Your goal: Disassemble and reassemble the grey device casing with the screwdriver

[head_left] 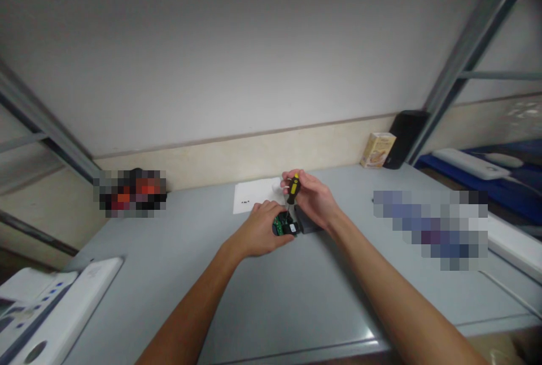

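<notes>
In the middle of the head view, my left hand (263,231) grips a small black device with a green circuit board (280,224) showing. My right hand (315,198) has its fingers closed round the black and yellow handle of a screwdriver (293,187). The screwdriver points down, its tip at the device; whether it sits in a screw is too small to tell. Under my right hand, a dark flat piece (308,221) lies on the table, partly covered. Behind both hands, a white sheet of paper (249,196) carries several tiny dark bits.
The grey table (178,280) runs back to a wall. A yellow box (378,149) and a black case-like object (407,138) stand at the back right. White panel-like objects (91,297) lie at the left edge. Blurred-out items are at both sides.
</notes>
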A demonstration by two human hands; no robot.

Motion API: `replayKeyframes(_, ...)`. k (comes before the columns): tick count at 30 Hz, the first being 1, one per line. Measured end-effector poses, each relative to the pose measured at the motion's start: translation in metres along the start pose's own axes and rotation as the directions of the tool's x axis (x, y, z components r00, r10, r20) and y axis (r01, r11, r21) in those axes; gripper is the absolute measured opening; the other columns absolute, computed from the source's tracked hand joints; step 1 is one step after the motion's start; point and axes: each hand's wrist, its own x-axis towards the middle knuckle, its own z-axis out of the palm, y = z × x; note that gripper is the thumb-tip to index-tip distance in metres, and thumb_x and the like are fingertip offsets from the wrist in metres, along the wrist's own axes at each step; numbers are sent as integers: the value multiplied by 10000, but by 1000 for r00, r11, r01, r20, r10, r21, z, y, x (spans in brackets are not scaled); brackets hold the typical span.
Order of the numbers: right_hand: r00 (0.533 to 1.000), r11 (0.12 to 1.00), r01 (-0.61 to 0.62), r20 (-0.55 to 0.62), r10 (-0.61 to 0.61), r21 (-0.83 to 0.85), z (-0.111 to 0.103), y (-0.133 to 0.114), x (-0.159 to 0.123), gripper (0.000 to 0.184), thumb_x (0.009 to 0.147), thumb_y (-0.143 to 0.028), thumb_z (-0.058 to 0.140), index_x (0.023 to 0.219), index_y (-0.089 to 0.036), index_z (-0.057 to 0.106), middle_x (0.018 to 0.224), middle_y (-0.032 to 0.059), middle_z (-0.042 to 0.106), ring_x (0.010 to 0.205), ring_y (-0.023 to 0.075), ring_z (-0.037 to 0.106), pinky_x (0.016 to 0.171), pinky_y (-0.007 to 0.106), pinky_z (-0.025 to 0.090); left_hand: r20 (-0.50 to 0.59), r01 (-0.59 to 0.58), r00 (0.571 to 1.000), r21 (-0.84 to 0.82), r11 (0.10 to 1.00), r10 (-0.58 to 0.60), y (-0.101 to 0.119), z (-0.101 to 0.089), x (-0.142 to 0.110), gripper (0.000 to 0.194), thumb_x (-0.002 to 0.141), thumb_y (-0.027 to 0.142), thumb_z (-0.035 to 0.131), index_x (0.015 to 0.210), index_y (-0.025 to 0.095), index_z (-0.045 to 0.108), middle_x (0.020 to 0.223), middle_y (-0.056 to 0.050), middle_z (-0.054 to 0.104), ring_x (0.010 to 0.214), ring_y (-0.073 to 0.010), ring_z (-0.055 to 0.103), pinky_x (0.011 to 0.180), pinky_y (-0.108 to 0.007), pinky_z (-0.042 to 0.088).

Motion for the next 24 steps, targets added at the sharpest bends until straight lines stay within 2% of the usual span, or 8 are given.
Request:
replayKeyframes(3,998,998,56,-20,-57,-22,0,2,0,338,747,-334,875,770,-215,559,861,-4,673,676,115,594,633,248,465,-7,1,1000,-2,1000,-1,0,0,0,440,804,422,794,1151,243,592,1210,-54,639,1123,-285,561,994,-445,392)
replayKeyframes(7,996,997,78,-34,-79,-20,-1,7,3,294,862,-470,762,847,-232,590,559,-88,419,454,71,328,460,201,298,-2,-2,1000,-6,1000,2,0,0,1,449,798,428,799,1147,235,592,1161,-49,653,1090,-276,568,986,-434,396)
replayKeyframes(10,1000,999,8,-15,-8,39,-2,5,3,318,885,-505,714,999,-212,662,696,-32,551,592,101,505,572,230,429,-3,-2,1000,-7,1000,2,0,0,1,429,807,433,788,1133,233,592,1188,-58,648,1112,-283,569,983,-439,395)
replayKeyframes(14,999,999,28,-24,-27,26,-2,3,1,319,731,-347,876,851,-212,613,986,27,687,813,152,641,728,280,496,-9,-13,1000,-7,1000,13,0,0,0,419,822,436,774,1141,237,590,1215,-61,641,1142,-289,568,994,-446,391)
replayKeyframes(16,999,999,39,-17,-39,-11,-2,5,2,358,736,-330,880,786,-220,543,853,-11,671,647,110,575,619,251,449,-12,-16,1000,-6,1000,16,0,0,0,432,820,433,776,1157,239,587,1214,-61,641,1145,-290,568,995,-446,392)
replayKeyframes(18,998,998,59,-18,-59,-30,-1,6,3,349,814,-414,819,781,-225,527,629,-67,527,482,72,395,496,216,333,-12,-19,1000,-7,1000,19,0,1,0,449,820,429,777,1174,237,580,1199,-63,647,1136,-289,570,992,-445,396)
replayKeyframes(20,998,999,51,-20,-51,-10,-1,6,4,320,879,-526,719,866,-234,591,574,-82,423,459,77,323,468,215,294,-11,-21,1000,-11,1000,21,0,1,0,446,819,426,776,1169,233,576,1182,-64,652,1123,-286,573,989,-443,399)
replayKeyframes(24,999,999,-11,-34,12,35,-3,2,3,324,865,-521,723,935,-210,663,761,-10,587,659,122,555,619,258,450,-15,-10,1000,-7,1000,9,1,1,0,413,825,431,769,1138,233,586,1171,-64,657,1095,-287,575,976,-446,401)
